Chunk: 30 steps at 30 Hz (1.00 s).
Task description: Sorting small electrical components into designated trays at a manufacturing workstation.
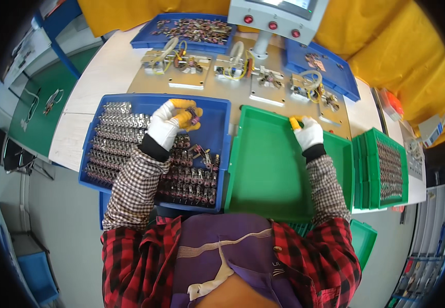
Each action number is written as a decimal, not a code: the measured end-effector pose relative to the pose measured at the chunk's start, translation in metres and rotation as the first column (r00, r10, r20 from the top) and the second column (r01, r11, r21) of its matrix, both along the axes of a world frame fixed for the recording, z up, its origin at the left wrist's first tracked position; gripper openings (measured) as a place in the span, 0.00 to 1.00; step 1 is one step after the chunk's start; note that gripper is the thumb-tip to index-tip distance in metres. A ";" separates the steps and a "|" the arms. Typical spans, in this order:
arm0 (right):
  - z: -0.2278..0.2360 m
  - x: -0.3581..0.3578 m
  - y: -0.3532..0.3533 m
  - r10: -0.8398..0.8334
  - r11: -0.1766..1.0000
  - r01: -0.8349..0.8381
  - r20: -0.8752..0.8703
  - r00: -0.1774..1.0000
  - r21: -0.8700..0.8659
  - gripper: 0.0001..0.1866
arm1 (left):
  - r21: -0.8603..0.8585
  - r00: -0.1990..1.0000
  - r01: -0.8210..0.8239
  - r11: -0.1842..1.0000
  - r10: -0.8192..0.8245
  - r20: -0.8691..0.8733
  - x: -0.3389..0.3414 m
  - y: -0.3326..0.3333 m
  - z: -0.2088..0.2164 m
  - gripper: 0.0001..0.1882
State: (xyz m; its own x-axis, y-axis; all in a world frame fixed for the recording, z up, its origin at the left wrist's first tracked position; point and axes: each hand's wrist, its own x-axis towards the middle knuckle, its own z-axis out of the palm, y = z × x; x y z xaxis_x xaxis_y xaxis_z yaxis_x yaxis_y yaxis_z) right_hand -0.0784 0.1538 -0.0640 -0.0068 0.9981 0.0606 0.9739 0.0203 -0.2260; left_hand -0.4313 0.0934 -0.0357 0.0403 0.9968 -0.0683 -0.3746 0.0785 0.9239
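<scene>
My left hand [172, 122], in a white glove with yellow fingertips, is closed around small metal parts [195, 117] with reddish-brown bits, above the blue tray [211, 110]. Below it, rows of similar small parts [117, 134] fill much of that tray, with a few lying loose and tilted near its right side. To the right lies a green tray [268, 164] with nothing in it. My right hand [308, 132], gloved the same way, has its fingers closed on this green tray's far rim; its thumb is partly hidden.
Behind the trays stand several small fixtures [181, 66] with hoses and a control box [279, 18] on a post. A blue bin [145, 37] of loose parts is at back left, another blue bin [330, 66] at back right. Stacked green trays [368, 169] stand on the right.
</scene>
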 end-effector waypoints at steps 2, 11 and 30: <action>-0.004 -0.001 0.009 -0.008 1.000 0.005 -0.122 0.993 -0.027 0.14 | -0.005 1.000 -0.016 1.000 0.016 0.022 -0.002 0.004 -0.004 0.13; -0.021 -0.044 0.074 0.108 0.994 -0.065 -0.698 0.708 0.089 0.13 | -0.108 0.929 0.044 0.993 -0.001 0.370 -0.013 -0.007 -0.010 0.10; -0.054 -0.081 0.136 0.172 0.869 0.179 -0.621 0.765 0.461 0.06 | -0.163 0.973 -0.064 0.985 0.097 0.207 -0.010 -0.011 -0.021 0.11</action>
